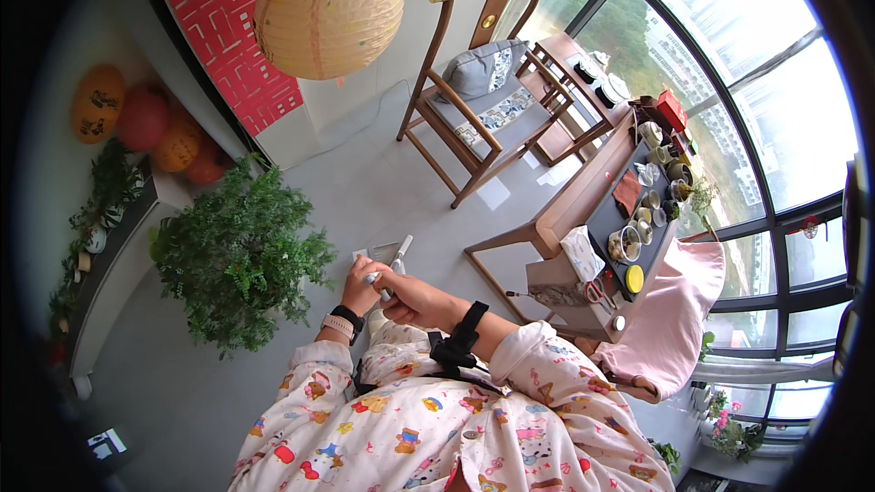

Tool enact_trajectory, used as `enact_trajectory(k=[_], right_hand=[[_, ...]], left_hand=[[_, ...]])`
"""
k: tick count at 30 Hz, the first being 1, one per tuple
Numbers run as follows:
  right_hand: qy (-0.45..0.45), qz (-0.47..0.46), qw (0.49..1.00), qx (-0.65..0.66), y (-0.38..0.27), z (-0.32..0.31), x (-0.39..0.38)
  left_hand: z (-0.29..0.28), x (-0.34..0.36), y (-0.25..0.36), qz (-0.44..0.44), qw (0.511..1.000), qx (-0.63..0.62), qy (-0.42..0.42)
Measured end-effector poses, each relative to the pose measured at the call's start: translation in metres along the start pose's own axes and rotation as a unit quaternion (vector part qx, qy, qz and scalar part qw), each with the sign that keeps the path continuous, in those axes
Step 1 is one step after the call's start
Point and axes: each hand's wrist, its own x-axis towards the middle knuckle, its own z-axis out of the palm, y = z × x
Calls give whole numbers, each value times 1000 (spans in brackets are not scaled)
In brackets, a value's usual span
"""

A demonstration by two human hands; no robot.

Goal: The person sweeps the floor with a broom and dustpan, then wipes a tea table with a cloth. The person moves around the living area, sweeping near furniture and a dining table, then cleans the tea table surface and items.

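Note:
Both my hands meet in front of my body, low over the grey floor. My right hand (412,302) is closed round the white and grey handle (372,279) of a cleaning tool seen nearly end-on. Right beside it, my left hand (361,284) has its fingers curled at the same handle, partly covered by the right hand. Past the hands, a white bar (402,248) and a thin pale edge show close to the floor. Whether they belong to a mop or a dustpan, I cannot tell. A black strap (460,333) crosses my right wrist.
A bushy green plant (246,255) stands close by my left hand. Ahead is a wooden armchair (483,114) with a grey cushion. To the right, a wooden tea table (565,210) holds cups and jars, beside a pink-draped seat (670,310). A paper lantern (328,14) hangs at the top.

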Motion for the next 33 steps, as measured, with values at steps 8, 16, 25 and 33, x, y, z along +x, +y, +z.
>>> enact_trajectory(k=[8, 16, 25, 33], right_hand=[[-71, -38, 990, 112, 7, -5, 18], [-55, -73, 977, 194, 7, 10, 24], [174, -238, 922, -251, -3, -40, -26], [489, -211, 809, -247, 34, -194, -105]], left_hand=[[12, 12, -31, -69, 996, -8, 54], [16, 11, -37, -47, 987, 142, 56], [-12, 56, -51, -95, 975, 171, 103], [-18, 61, -66, -53, 975, 174, 126]])
